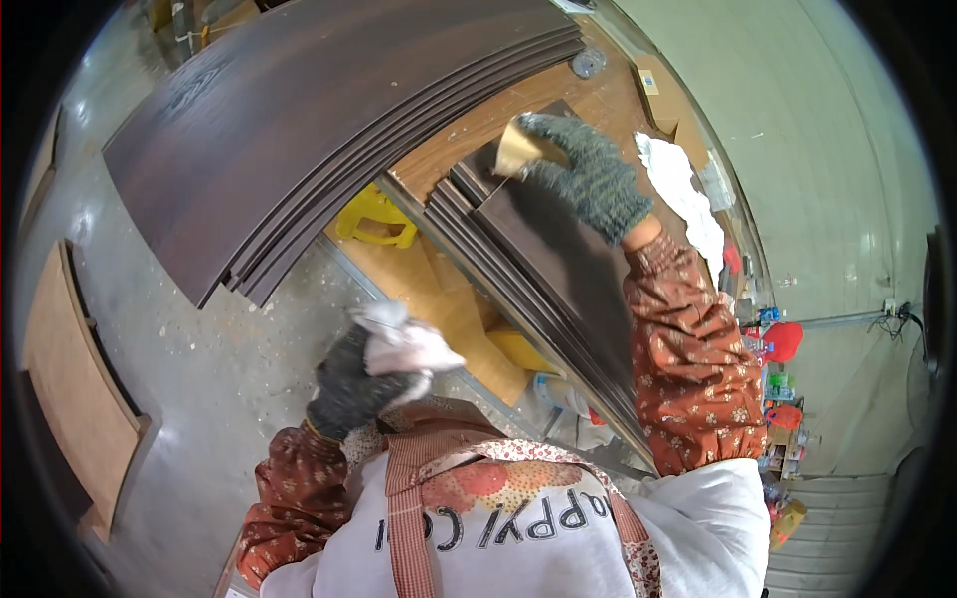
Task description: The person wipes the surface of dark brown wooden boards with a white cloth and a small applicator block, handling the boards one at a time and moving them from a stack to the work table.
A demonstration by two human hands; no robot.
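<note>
My right hand, in a grey-green knit glove, grips a curved tan piece that looks like sandpaper. It is just above the far end of a stack of dark brown boards and casts a shadow on the top board; whether the piece touches the board I cannot tell. A dark knit glove covers my left hand, which is closed on a crumpled whitish rag in front of my body, slightly blurred. Some of its fingers are hidden behind the rag.
Larger dark brown boards lie stacked at the far left, their corners jutting over the floor. Below the bench are a yellow plastic item and a white bucket. White cloth lies along the right side. A light wooden panel stands at left.
</note>
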